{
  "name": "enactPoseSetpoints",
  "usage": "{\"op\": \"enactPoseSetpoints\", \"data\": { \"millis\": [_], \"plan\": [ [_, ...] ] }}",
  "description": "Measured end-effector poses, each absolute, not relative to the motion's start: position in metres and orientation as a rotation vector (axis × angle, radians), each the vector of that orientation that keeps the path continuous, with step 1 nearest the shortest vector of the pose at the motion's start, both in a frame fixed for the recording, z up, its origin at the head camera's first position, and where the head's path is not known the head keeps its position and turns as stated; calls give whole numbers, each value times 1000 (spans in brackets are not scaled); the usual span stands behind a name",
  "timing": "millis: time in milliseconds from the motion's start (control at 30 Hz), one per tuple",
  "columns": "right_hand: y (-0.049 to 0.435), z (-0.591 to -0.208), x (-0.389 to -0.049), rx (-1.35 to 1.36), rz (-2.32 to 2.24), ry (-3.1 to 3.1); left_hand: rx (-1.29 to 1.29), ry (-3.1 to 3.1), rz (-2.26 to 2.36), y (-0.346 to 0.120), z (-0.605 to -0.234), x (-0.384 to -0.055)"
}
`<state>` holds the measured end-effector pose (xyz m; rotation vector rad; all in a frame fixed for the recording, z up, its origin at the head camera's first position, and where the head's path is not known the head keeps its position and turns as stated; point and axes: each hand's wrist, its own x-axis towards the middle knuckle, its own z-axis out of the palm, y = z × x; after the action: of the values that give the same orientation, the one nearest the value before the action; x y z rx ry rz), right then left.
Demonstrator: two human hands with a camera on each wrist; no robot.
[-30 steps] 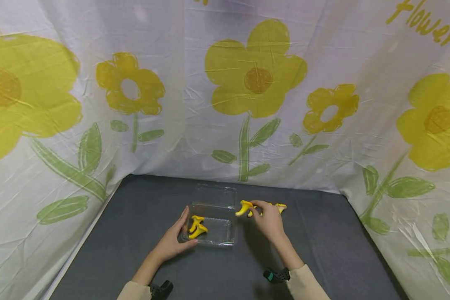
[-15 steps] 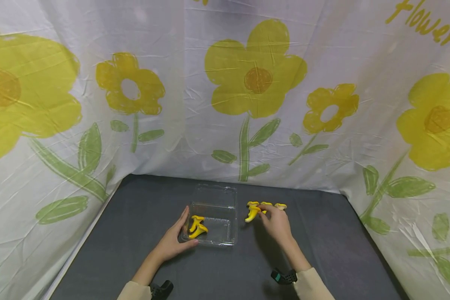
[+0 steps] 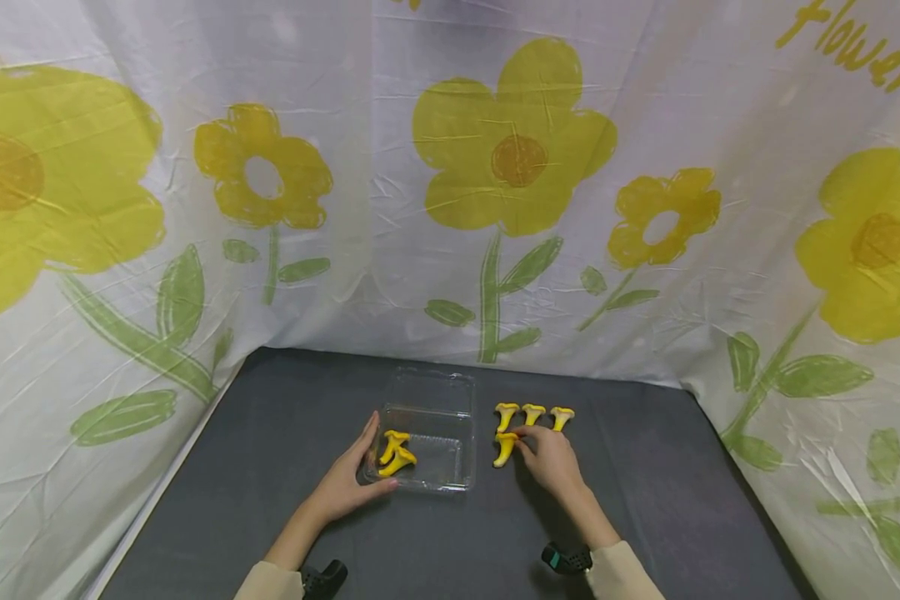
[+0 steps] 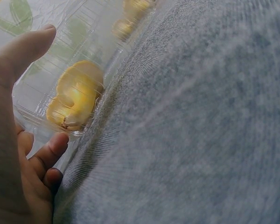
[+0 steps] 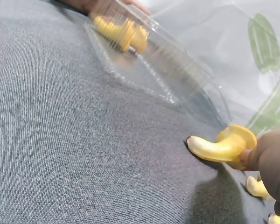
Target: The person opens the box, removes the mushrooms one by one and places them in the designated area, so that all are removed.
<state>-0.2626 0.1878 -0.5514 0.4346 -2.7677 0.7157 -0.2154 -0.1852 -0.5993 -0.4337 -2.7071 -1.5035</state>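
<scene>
A yellow chanterelle mushroom [image 3: 504, 452] with a flared cap and a curved stem is pinched by its cap end between the thumb and fingers of my right hand [image 3: 553, 460]. In the right wrist view, the stem of this mushroom [image 5: 214, 148] points away from the hand, low over the cloth. My left hand [image 3: 348, 481] grips the left side of a clear plastic clamshell container [image 3: 438, 467], thumb at its near corner and fingers along its side. Two more chanterelles [image 3: 398, 461] lie inside at the left. The container's lid [image 3: 431, 390] stands open toward the back.
Three chanterelles [image 3: 533, 413] lie in a row on the dark grey cloth [image 3: 645, 483], just behind my right hand. A white curtain [image 3: 360, 317] printed with yellow flowers encloses the back and sides of the table.
My right hand has carried its chanterelle from beside the container to the right and toward me, uncovering the row behind. The left hand and container have stayed put.
</scene>
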Motion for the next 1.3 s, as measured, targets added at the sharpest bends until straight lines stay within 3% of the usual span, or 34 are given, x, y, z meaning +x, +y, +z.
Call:
{"op": "enactPoseSetpoints", "data": {
  "millis": [1300],
  "plan": [
    [184,-560,-269,373,801,-2752,-406,-2733,-1496,-185,-600,-217]
  ]
}}
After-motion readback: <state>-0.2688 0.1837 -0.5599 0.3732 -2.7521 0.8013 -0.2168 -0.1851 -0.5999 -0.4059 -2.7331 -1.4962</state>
